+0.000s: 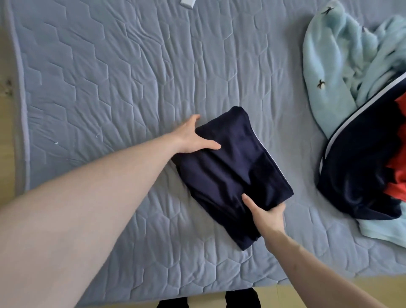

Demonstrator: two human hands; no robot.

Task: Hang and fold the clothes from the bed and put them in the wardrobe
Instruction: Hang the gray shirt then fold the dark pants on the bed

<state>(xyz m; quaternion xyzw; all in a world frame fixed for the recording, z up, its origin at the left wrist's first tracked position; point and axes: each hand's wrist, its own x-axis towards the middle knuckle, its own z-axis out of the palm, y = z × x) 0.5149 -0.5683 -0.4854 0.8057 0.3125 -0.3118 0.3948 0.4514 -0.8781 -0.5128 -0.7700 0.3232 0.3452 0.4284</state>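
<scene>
A folded navy garment (pixel 230 175) lies at an angle in the middle of the grey quilted bed (pixel 109 88). My left hand (pixel 191 138) holds its upper left edge, thumb on top and fingers along and under the fold. At the lower right edge my right hand (pixel 265 217) pinches the garment, with the thumb on top and the fingers tucked beneath.
A light blue fleece garment (pixel 334 66) is heaped at the right of the bed. On it lies a dark navy piece with a white stripe (pixel 356 171) and red cloth (pixel 397 167). A small white object (pixel 187 2) sits at the far edge. Yellowish floor (pixel 8 154) borders the bed.
</scene>
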